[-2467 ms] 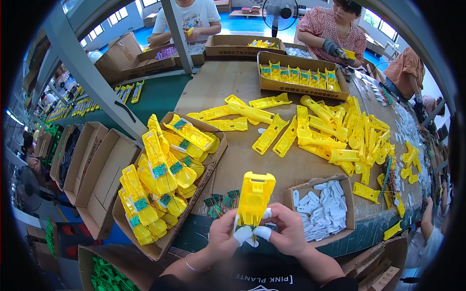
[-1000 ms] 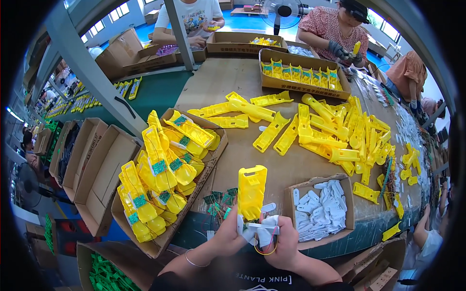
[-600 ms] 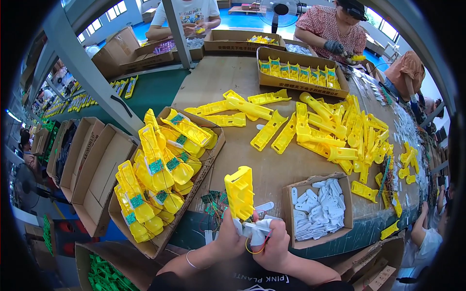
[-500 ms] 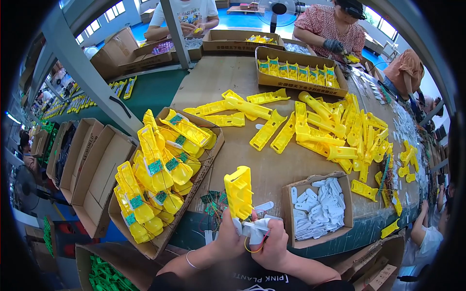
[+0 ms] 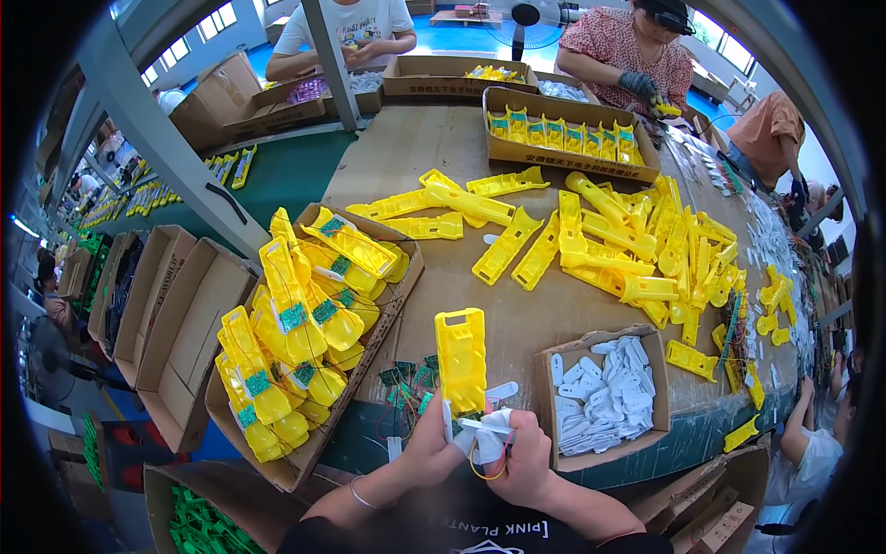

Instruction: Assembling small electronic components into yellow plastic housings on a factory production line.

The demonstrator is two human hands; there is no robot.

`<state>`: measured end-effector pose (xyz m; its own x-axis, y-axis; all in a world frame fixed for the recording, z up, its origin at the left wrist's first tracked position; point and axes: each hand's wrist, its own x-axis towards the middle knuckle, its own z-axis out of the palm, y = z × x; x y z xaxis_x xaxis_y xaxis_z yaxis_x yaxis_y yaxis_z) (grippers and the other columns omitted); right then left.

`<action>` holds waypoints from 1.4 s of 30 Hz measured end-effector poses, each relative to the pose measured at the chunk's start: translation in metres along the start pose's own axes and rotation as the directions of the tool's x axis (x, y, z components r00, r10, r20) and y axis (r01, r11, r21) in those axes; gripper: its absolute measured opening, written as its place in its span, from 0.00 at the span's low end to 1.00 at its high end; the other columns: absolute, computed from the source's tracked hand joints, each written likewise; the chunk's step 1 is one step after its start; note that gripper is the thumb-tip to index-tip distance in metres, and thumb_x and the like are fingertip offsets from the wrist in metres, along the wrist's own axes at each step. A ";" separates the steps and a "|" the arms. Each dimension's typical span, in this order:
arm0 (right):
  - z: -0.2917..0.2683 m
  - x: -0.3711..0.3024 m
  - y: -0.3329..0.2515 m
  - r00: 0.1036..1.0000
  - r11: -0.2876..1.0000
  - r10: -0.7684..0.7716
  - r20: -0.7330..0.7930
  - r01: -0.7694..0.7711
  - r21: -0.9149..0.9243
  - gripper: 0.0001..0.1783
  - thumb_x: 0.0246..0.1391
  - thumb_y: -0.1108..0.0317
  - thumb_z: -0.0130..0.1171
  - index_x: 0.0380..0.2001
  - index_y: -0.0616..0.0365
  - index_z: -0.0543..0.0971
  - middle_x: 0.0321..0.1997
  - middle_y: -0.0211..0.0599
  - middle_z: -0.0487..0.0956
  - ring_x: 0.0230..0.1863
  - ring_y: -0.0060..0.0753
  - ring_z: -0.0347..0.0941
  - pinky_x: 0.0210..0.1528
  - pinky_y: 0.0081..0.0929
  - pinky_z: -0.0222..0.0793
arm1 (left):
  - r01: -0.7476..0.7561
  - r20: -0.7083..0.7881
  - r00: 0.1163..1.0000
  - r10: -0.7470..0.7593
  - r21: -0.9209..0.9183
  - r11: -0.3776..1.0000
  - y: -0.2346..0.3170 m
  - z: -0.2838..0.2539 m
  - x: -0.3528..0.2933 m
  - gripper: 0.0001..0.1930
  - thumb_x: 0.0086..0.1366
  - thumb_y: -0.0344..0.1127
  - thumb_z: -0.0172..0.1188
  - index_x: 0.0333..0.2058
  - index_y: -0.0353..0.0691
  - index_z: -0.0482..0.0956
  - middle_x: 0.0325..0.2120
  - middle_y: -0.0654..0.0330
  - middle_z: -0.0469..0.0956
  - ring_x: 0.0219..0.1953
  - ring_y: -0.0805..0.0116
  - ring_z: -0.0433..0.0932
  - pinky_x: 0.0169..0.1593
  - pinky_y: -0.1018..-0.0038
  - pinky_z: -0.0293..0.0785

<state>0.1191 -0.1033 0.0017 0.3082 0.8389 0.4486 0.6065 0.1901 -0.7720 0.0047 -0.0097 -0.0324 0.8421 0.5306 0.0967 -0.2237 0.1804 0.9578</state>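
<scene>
Upright in front of me, a yellow plastic housing [image 5: 460, 355] shows its hollow, ribbed inside and a slot at its top end. My left hand [image 5: 432, 452] is closed around its lower end. My right hand [image 5: 524, 459] is closed against that same end, fingers pinched together; what they grip is hidden. White coverings or pieces show at the fingers of both hands, too crowded to tell apart. A bit of green circuit board shows at the housing's base. Thin red and yellow wires [image 5: 489, 473] loop below, beside my right fingers.
Left stands a cardboard box [image 5: 355, 383] of yellow housings fitted with green boards. A box [image 5: 666, 406] of white plastic pieces [image 5: 604, 397] stands right. Loose yellow housings [image 5: 637, 240] pile beyond, before another filled box [image 5: 572, 160]. Small circuit boards [image 5: 403, 377] lie beside my left hand. Co-workers sit across the table.
The yellow housing has turned slightly and stands straighter, its open inside facing me more. Both hands have shifted only a little and still hold at its lower end.
</scene>
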 end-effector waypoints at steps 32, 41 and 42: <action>0.011 -0.012 0.002 0.990 0.997 -0.058 -0.132 0.050 -0.062 0.22 0.39 0.72 0.61 0.39 0.65 0.67 0.29 0.42 0.72 0.26 0.40 0.72 0.27 0.27 0.68 | -0.099 -0.039 0.994 0.103 0.107 0.989 -0.004 0.004 -0.007 0.25 0.56 0.28 0.52 0.51 0.35 0.54 0.44 0.55 0.67 0.47 0.66 0.68 0.53 0.70 0.61; 0.007 -0.004 -0.006 0.987 0.980 -0.132 -0.094 0.115 -0.165 0.20 0.39 0.72 0.61 0.36 0.67 0.67 0.26 0.42 0.71 0.22 0.43 0.72 0.25 0.28 0.69 | -0.152 -0.021 0.987 0.162 0.256 0.955 -0.009 0.006 -0.004 0.24 0.55 0.26 0.55 0.49 0.37 0.55 0.41 0.56 0.67 0.43 0.67 0.69 0.50 0.71 0.64; 0.009 -0.005 -0.005 0.987 0.978 -0.131 -0.093 0.114 -0.174 0.21 0.37 0.72 0.62 0.36 0.68 0.68 0.25 0.42 0.71 0.21 0.44 0.72 0.25 0.29 0.69 | -0.160 -0.035 0.984 0.176 0.276 0.948 -0.010 0.006 -0.004 0.25 0.54 0.26 0.56 0.49 0.38 0.54 0.40 0.57 0.67 0.41 0.68 0.69 0.49 0.72 0.65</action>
<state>0.1082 -0.1035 -0.0004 0.2932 0.7554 0.5861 0.7555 0.1927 -0.6262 0.0066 -0.0182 -0.0411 0.7717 0.5829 0.2544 -0.2112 -0.1424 0.9670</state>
